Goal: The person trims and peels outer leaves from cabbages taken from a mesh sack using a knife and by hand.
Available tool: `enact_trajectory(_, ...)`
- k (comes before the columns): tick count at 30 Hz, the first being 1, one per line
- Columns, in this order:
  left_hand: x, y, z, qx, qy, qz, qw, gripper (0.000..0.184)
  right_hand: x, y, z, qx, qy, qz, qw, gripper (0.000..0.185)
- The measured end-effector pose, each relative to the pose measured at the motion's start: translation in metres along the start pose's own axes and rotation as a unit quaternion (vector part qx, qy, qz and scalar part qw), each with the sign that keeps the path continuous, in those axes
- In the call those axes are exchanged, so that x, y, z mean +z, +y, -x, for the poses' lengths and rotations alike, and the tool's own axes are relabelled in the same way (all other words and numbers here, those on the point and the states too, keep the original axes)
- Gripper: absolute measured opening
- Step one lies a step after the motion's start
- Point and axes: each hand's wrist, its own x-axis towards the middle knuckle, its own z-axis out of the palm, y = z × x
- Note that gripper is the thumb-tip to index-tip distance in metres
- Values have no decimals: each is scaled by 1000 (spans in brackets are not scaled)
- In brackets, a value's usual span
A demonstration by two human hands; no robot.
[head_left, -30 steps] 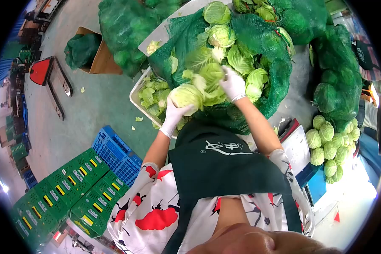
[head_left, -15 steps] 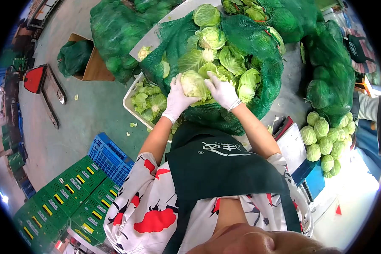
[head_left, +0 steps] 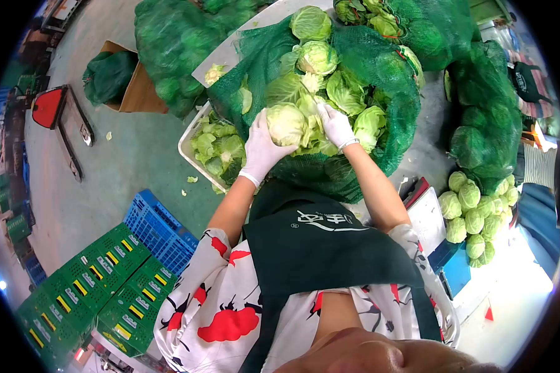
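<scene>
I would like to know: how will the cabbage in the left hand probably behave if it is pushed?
The cabbage is nearly round, so it may roll once the left hand lets go, though the loose leaves beside it might slow it. Its head looks tightly packed, so probably firm and rather heavy for its size.

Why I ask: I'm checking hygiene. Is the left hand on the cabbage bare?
No, the left hand wears a white glove as it grips the pale cabbage.
</scene>
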Motion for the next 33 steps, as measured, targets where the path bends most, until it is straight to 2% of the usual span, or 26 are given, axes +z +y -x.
enact_trajectory(1,-6,3,-2,40,11,-30,999,127,-4,-6,4,10,-1,-15,1000,54)
enact_trajectory(2,-10,6,-2,79,20,-60,995,127,-2,4,4,-33,44,51,997,55)
enact_trajectory(5,-12,14,-12,24,-17,-16,999,128,-25,-43,30,-25,19,191,981,57)
enact_trajectory(6,-10,15,-14,27,1,-32,999,127,-20,-43,34,-107,64,203,971,59)
enact_trajectory(8,-7,16,-20,36,38,-65,997,125,-28,-65,42,-160,37,185,969,57)
enact_trajectory(10,-5,17,-25,37,15,-61,997,122,-24,-73,40,-205,13,197,959,56)
enact_trajectory(12,-3,16,-29,50,15,-49,997,117,-20,-74,31,-197,-11,208,958,54)
enact_trajectory(17,0,12,-33,54,2,-49,997,118,-15,-74,17,-196,-35,230,953,51)
enact_trajectory(20,3,11,-28,46,-4,-51,998,119,-10,-59,-6,-128,-1,254,959,50)
enact_trajectory(23,3,6,-21,43,-11,-39,998,122,-26,-48,-34,-45,-35,213,975,48)
enact_trajectory(26,5,-16,-18,36,-13,18,999,127,-25,-16,-53,-15,-39,191,981,50)
enact_trajectory(29,3,-25,-10,9,-10,64,998,128,-17,-17,-46,-2,-37,195,980,55)
enact_trajectory(30,4,-20,-9,11,-1,68,998,129,-28,-53,-29,65,-72,152,984,78)
enact_trajectory(33,7,1,-8,21,33,16,999,129,-12,-82,8,82,-62,106,989,104)
